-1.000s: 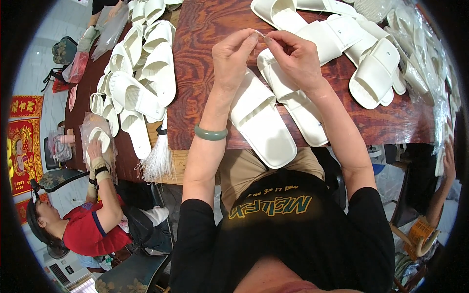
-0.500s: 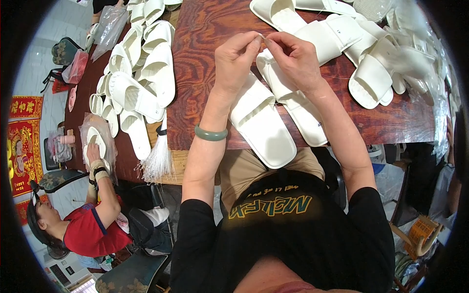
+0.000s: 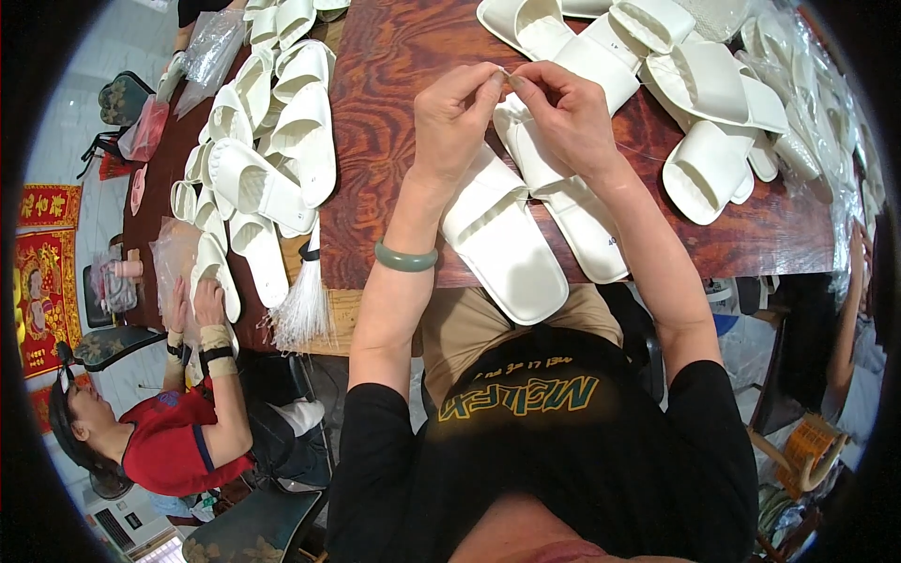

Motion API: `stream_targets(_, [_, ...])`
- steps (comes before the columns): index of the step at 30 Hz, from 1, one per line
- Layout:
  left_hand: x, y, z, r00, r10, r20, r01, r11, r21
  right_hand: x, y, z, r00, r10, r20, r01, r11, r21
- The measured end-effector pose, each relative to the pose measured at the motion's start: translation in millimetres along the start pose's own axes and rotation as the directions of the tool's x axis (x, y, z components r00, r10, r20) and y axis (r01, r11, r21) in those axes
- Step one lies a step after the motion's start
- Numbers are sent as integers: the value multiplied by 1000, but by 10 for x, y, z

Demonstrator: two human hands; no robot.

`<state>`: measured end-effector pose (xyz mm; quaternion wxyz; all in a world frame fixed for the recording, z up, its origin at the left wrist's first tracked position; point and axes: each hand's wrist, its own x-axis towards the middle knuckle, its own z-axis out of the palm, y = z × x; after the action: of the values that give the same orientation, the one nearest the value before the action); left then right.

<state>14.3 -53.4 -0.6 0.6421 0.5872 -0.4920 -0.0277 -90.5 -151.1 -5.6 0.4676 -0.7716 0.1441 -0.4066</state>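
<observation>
Two hands, the left hand and the right hand, pinch a thin pale strand, mostly hidden. Bodyward, two white slip-on slippers slant lower-right on the reddish-brown wooden bench, the right hand overlapping one.

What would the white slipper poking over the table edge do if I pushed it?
The slipper would probably slide rather than roll, because it looks broad and flat. Pushed farther out, it might tip off, since one end sticks out past the table. Its strap would probably squash, as it arches over an open gap.
</observation>
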Motion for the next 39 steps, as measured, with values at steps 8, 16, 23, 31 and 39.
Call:
stream_targets(8, [16,103,-25,983,-180,-43,178,982,-62,3,-5,26,998,-59,23,57,995,81])
stream_targets(16, [33,123,-65,949,-313,32,310,914,-262,21,3,-11,1000,-20,24,17,994,105])
stream_targets(23, [17,76,-66,951,-305,42,305,915,-263,24,-20,-36,1000,-16,-9,16,999,31])
stream_targets(31, [10,70,-70,965,-262,31,261,929,-262,13,2,-1,999,-44,20,41,993,106])
stream_targets(39, [18,69,-61,965,-260,41,261,925,-277,12,-4,-13,996,-79,45,71,985,155])
